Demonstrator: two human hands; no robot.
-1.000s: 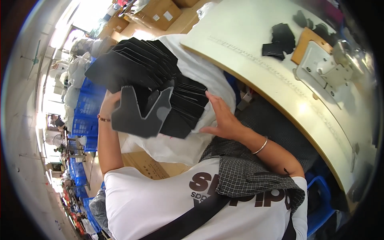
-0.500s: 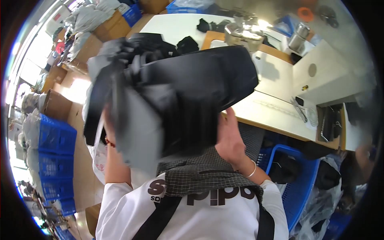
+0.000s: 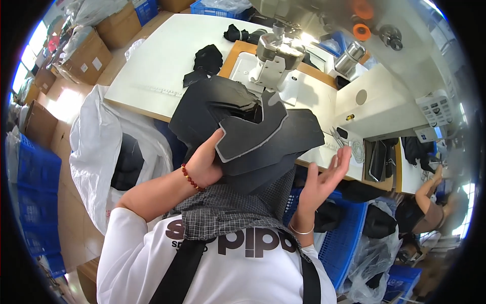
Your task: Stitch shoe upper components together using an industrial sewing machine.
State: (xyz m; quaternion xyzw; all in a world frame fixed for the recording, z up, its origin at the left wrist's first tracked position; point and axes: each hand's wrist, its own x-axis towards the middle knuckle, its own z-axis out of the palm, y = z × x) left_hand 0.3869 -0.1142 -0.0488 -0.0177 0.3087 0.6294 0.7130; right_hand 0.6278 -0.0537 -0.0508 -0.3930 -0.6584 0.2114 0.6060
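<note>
A loose stack of black cut fabric pieces (image 3: 268,169) hangs over my lap at the table's near edge. My left hand (image 3: 206,161) grips the stack from its left side, thumb on top and the other fingers hidden underneath. On top lies a curved dark grey piece (image 3: 255,130) with a pale edge. Right of the stack, my right hand (image 3: 325,181) is raised with its fingers apart, holding nothing. Beyond the stack, a small black fabric bundle (image 3: 207,60) rests on the white table (image 3: 147,61).
A sewing machine (image 3: 276,68) with a lit lamp stands past the stack. Small scissors (image 3: 336,137) lie to the right. A blue crate (image 3: 341,243) sits at lower right, a white sack (image 3: 93,147) at left. Another person's arm (image 3: 428,195) shows at far right.
The fabric stack, blurred and held up between both hands before, has turned and moved right. My right hand has come off it; my left still grips it. The view has shifted.
</note>
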